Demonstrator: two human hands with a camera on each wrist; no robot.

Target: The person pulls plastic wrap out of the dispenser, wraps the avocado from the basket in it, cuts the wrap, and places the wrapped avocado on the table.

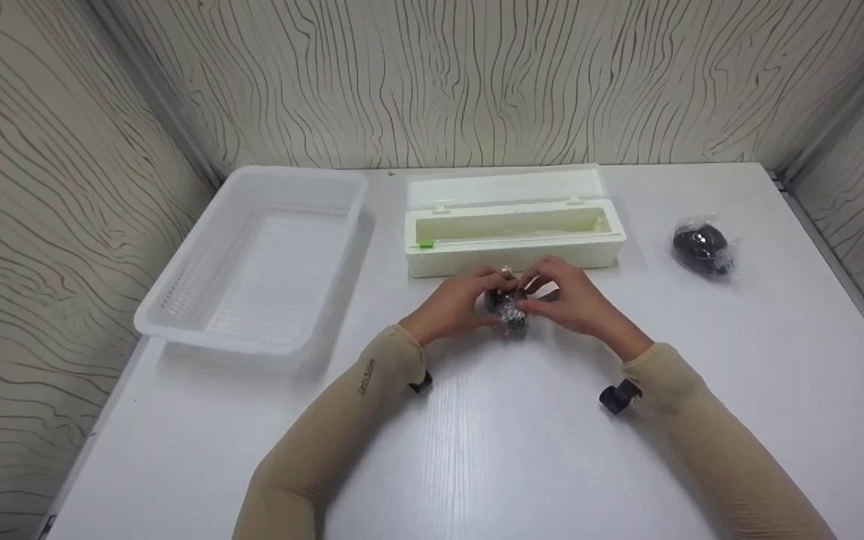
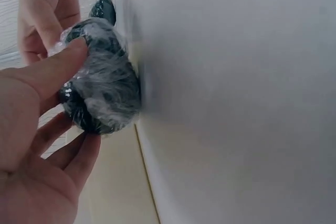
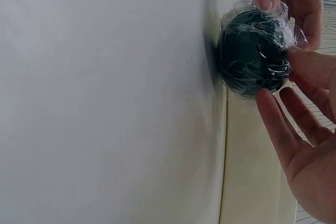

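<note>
In the head view, a dark rounded object wrapped in clear plastic film [image 1: 508, 311] is at the white table's middle, between both hands. My left hand [image 1: 462, 304] grips its left side, thumb on the crumpled film and fingers along the other side. With thumb and fingers, my right hand [image 1: 571, 300] holds the wrapped object from the right. The left wrist view shows bunched film on the dark object [image 2: 107, 77]; in the right wrist view its smooth, glossy dark side [image 3: 249, 53] faces the camera. Its exact kind cannot be told through the wrap.
Just behind the hands stands a long white film dispenser box [image 1: 514, 259], lid [image 1: 507, 187] raised, with a green slider [image 1: 425, 244] on its rail. A white plastic basket [image 1: 304, 341] is at left. Another film-wrapped dark object [image 1: 702, 249] lies at right.
</note>
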